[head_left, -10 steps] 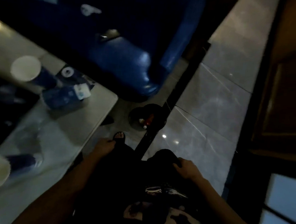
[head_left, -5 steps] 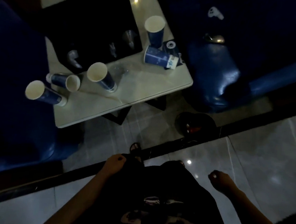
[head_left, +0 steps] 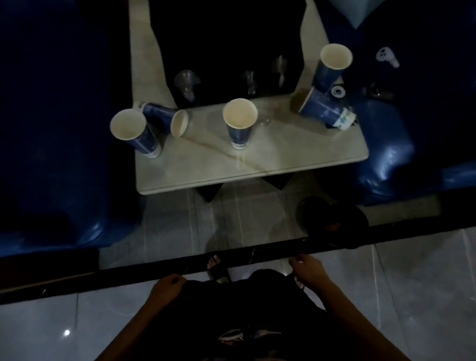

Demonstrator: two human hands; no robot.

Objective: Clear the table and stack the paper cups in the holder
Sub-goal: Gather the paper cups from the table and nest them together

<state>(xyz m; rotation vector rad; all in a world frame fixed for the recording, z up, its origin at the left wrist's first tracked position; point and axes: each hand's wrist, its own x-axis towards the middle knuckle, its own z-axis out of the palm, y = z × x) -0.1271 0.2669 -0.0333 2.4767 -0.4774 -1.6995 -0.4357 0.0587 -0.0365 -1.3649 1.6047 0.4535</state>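
Below, both hands hang low by the person's dark clothing, well apart from the table (head_left: 260, 167). The left hand (head_left: 167, 286) has its fingers curled in loosely against the clothing, gripping no cup. The right hand (head_left: 308, 269) is likewise loosely curled, the fingertips bent down; whether it pinches the cloth I cannot tell.

Five blue paper cups sit on the pale table. At the near left corner one cup (head_left: 134, 132) stands upright, its mouth open upward. Just behind it, touching or nearly so, a second cup (head_left: 165, 117) lies on its side with the mouth toward the right. A third cup (head_left: 239, 122) stands upright near the middle of the near half. At the far right a fourth cup (head_left: 332, 65) stands upright by the table edge, and just before it a fifth cup (head_left: 323, 108) lies on its side, mouth toward the left, base at the right edge.

A black mat (head_left: 227, 38) covers the far half of the table, with a few clear plastic cups (head_left: 185, 85) dimly seen on its near edge. Blue seats (head_left: 51, 139) flank the table on both sides. A dark bar (head_left: 140, 270) crosses the tiled floor (head_left: 406, 290) between the person and the table. The light is dim, and no holder can be made out.
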